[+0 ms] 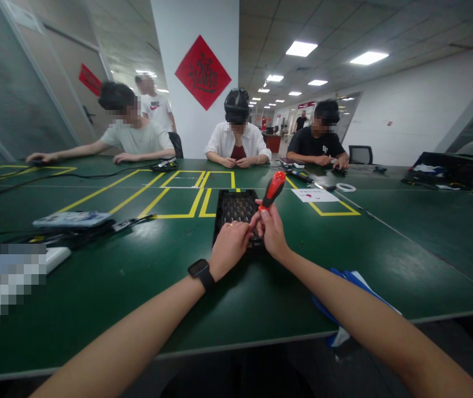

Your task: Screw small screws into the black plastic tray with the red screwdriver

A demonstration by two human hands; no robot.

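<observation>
In front of me on the green table (145,287) lies a black open case (238,205) with rows of small compartments or parts inside. My right hand (275,229) is closed around a red-and-black screwdriver (274,189), its handle tilted up and to the right over the case's right edge. The screwdriver's tip is hidden by my fingers. My left hand (231,246), with a black watch (202,272) at the wrist, reaches over the near part of the case. Its fingertips are pinched together against the right hand's fingers; whatever they hold is hidden.
Blue-and-white cloth or gloves (339,301) lie under my right forearm at the table's edge. To the left are a blue-and-white box (72,219) and black cables (82,236). A printed sheet (314,195) and white ring (346,188) lie beyond. Three people sit opposite.
</observation>
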